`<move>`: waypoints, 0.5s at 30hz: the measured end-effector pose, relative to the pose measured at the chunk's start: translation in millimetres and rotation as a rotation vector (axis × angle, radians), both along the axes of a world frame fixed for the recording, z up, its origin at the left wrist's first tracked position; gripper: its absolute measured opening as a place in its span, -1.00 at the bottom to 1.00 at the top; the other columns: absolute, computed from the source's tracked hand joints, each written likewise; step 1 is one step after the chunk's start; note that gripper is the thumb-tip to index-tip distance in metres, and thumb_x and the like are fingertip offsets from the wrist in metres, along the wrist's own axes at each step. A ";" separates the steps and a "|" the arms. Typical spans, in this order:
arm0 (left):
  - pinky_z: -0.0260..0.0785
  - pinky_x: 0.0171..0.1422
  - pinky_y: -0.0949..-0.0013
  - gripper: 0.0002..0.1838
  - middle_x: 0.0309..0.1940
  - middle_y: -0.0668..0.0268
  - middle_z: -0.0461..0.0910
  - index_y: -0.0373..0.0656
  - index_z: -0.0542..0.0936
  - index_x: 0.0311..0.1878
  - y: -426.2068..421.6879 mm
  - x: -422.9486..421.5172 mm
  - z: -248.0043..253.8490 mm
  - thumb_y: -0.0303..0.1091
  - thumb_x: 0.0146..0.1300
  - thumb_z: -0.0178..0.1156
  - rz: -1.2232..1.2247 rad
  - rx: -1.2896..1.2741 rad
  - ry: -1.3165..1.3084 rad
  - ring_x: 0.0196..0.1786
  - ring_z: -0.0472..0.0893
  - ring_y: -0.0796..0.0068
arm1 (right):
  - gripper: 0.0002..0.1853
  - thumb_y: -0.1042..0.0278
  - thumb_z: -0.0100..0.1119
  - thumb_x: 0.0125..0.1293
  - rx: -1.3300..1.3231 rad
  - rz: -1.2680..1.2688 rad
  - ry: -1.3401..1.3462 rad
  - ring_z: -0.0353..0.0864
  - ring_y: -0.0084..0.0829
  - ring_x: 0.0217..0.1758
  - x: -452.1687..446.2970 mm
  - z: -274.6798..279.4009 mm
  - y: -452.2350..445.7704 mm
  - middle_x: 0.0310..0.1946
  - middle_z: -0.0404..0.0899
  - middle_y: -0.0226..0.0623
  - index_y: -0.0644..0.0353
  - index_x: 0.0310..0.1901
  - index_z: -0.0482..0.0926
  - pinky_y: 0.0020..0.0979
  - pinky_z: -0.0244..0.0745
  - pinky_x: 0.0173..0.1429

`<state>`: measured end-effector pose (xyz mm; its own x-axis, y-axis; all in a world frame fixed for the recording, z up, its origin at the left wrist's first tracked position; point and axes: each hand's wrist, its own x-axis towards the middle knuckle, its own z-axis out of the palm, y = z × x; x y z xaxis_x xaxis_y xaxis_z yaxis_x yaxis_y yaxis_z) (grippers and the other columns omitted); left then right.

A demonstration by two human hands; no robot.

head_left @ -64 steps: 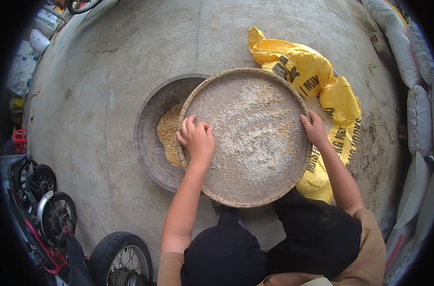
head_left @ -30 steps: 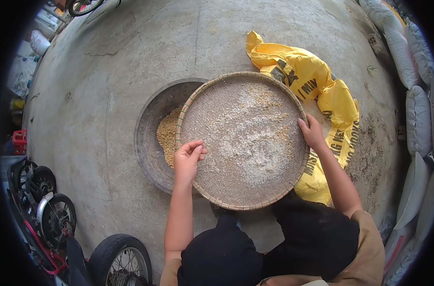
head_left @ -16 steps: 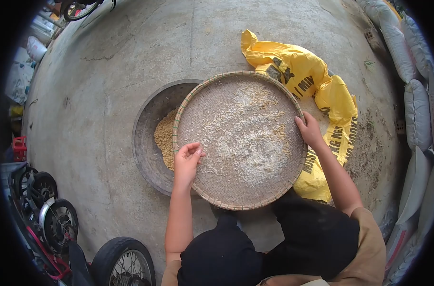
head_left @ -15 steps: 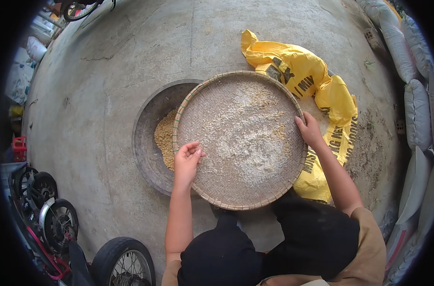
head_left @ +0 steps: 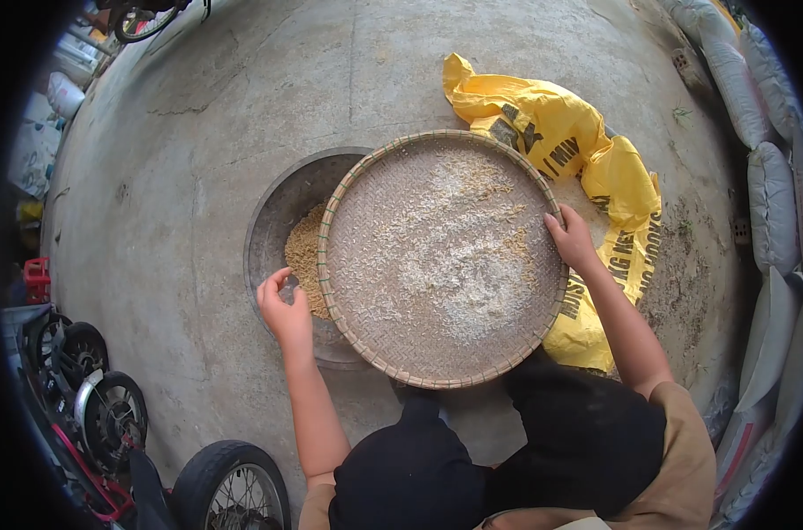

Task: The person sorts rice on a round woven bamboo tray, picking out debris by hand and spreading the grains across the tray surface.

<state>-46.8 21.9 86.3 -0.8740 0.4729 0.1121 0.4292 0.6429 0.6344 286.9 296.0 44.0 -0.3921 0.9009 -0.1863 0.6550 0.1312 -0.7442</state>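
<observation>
A round woven tray (head_left: 392, 344) carries scattered white and yellowish grains (head_left: 481, 283), thickest right of its middle. My right hand (head_left: 573, 238) grips the tray's right rim, thumb on top and fingers beneath. Off the tray, my left hand (head_left: 286, 309) is over the left part of a dark round basin (head_left: 264, 225). Its fingers are curved, with a gap between thumb and fingertips and nothing visible between them. Golden grain (head_left: 309, 247) lies in the basin, partly covered by the tray. A yellow printed sack (head_left: 556, 115) is crumpled behind and to the right of the tray.
Concrete floor (head_left: 216, 177) surrounds the basin. Motorbike parts and a spoked wheel (head_left: 229, 490) are at the lower left, near a red crate (head_left: 37, 281). Stuffed white sacks (head_left: 772, 208) line the right side. Another wheel (head_left: 141, 25) shows at the top left.
My left hand has moved left from the tray's left edge to over the basin, and its fingers have spread from a pinch. My right hand stays on the rim.
</observation>
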 end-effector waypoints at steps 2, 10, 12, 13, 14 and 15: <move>0.28 0.06 0.25 -0.80 -0.15 0.20 0.46 -0.24 0.53 -0.20 -4.0 -2.1 -7.9 -0.53 0.05 0.15 -0.034 0.011 0.032 0.00 0.44 0.29 | -0.69 0.24 0.08 0.24 0.000 -0.008 0.015 0.45 -0.36 -0.32 1.6 -3.8 1.4 -0.39 0.51 -0.12 0.31 -0.10 0.44 -0.36 0.34 -0.16; 0.11 0.23 0.11 -0.82 -0.01 0.15 0.37 -0.15 0.55 -0.32 36.5 74.0 -10.4 -0.37 -0.03 0.29 -0.546 -0.007 0.086 0.15 0.27 0.09 | -0.68 0.24 0.08 0.24 0.022 0.000 0.036 0.43 -0.38 -0.34 2.1 -6.5 1.7 -0.40 0.51 -0.15 0.32 -0.11 0.44 -0.37 0.33 -0.18; 0.11 0.22 0.12 -0.80 0.01 0.16 0.35 -0.12 0.55 -0.35 40.1 82.7 -10.8 -0.35 -0.06 0.32 -0.624 -0.048 0.070 0.15 0.26 0.08 | -0.69 0.24 0.08 0.25 0.035 -0.001 0.051 0.42 -0.39 -0.35 3.0 -7.2 1.9 -0.41 0.50 -0.16 0.33 -0.12 0.44 -0.37 0.33 -0.19; 0.11 0.22 0.12 -0.79 0.02 0.16 0.32 -0.12 0.54 -0.36 40.2 84.3 -14.0 -0.34 -0.07 0.34 -0.636 -0.071 0.046 0.15 0.24 0.08 | -0.69 0.24 0.08 0.25 0.008 -0.003 0.049 0.41 -0.39 -0.36 2.6 -5.7 1.9 -0.42 0.50 -0.17 0.33 -0.13 0.44 -0.37 0.33 -0.20; 0.11 0.21 0.11 -0.78 0.03 0.16 0.30 -0.12 0.53 -0.38 40.0 85.2 -16.7 -0.32 -0.09 0.35 -0.648 -0.096 0.023 0.15 0.22 0.07 | -0.69 0.23 0.08 0.25 -0.020 -0.004 0.050 0.40 -0.39 -0.37 1.8 -4.2 1.7 -0.44 0.49 -0.18 0.33 -0.14 0.44 -0.37 0.32 -0.21; 0.11 0.21 0.11 -0.78 0.03 0.16 0.30 -0.12 0.53 -0.38 40.0 86.0 -18.4 -0.32 -0.09 0.35 -0.647 -0.100 0.024 0.15 0.22 0.07 | -0.69 0.23 0.08 0.25 -0.024 -0.004 0.052 0.40 -0.39 -0.37 0.9 -2.5 1.2 -0.44 0.49 -0.18 0.33 -0.14 0.44 -0.37 0.32 -0.21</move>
<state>39.2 61.9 67.9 -0.4070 0.9117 0.0563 0.7628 0.3053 0.5700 287.8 297.2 41.5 -0.3985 0.8979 -0.1873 0.6160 0.1107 -0.7799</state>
